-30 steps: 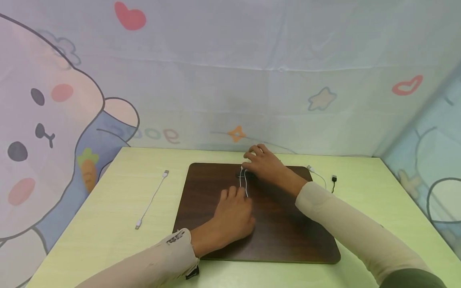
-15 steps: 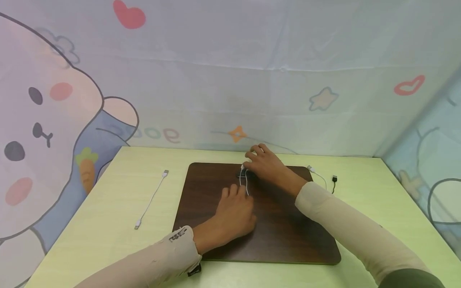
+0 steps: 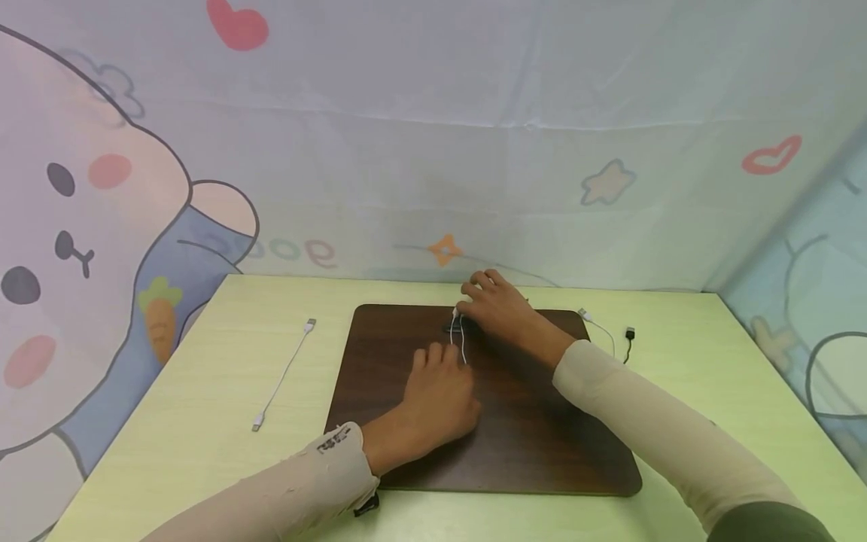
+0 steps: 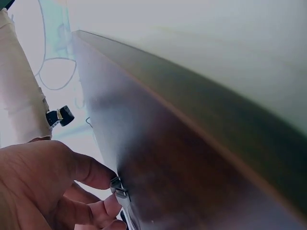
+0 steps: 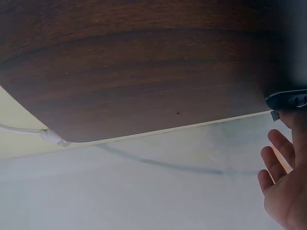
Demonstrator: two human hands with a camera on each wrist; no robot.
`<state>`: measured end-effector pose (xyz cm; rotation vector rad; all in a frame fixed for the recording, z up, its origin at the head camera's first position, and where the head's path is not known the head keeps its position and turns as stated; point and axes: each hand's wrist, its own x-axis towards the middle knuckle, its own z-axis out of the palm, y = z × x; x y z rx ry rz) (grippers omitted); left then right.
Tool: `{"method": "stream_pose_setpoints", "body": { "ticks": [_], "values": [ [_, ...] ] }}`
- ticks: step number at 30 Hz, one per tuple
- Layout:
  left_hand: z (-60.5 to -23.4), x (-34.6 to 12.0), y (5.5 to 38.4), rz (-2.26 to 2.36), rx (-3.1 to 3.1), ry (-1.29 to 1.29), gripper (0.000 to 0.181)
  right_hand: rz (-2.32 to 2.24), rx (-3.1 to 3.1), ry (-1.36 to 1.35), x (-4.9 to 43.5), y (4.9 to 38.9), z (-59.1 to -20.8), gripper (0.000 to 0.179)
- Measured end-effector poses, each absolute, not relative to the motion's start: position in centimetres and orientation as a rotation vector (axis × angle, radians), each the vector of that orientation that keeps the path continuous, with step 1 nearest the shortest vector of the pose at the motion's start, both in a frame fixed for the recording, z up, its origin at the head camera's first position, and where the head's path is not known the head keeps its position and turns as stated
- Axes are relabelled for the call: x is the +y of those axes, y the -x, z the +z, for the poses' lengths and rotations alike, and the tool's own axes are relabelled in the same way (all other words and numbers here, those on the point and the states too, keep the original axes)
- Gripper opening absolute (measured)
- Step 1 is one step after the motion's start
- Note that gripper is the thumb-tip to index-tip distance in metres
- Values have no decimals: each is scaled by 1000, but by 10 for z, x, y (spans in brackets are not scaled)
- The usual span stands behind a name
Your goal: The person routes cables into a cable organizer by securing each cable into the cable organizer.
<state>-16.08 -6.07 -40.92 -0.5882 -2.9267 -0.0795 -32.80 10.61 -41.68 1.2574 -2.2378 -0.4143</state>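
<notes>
On the dark wooden board, a thin white USB cable (image 3: 463,348) runs in two strands between the hands. My left hand (image 3: 440,395) is over the middle of the board. In the left wrist view its thumb and finger pinch a metal USB plug (image 4: 117,187) close to the board's surface. My right hand (image 3: 497,301) is at the back edge, its thumb and finger at a white plug end (image 3: 456,312). Beside it lies a small dark holder (image 5: 288,99) with holes, partly hidden by this hand. A metal tip (image 5: 275,115) shows below the holder, by the fingers.
The wooden board (image 3: 535,444) lies on a pale table (image 3: 203,467). Left of it is a short white USB cable (image 3: 284,376). To the right are another white cable (image 3: 599,327) and a black USB plug (image 3: 630,333). A printed cloth (image 3: 379,165) hangs behind.
Both hands stay almost in place. My left hand has shifted very slightly toward the back of the board, and the head view has drifted a little.
</notes>
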Motion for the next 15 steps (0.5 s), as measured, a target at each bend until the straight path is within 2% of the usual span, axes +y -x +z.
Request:
{"method": "stream_pose_setpoints", "body": {
  "ticks": [7,15],
  "values": [
    [-406,-63,160,-88,-2920,586,22,-435,-2317,-1240,110,328,-416,23],
    [-415,-66,163,-232,-2921,605,20,-448,-2310,-1233,110,327,-419,22]
  ]
}}
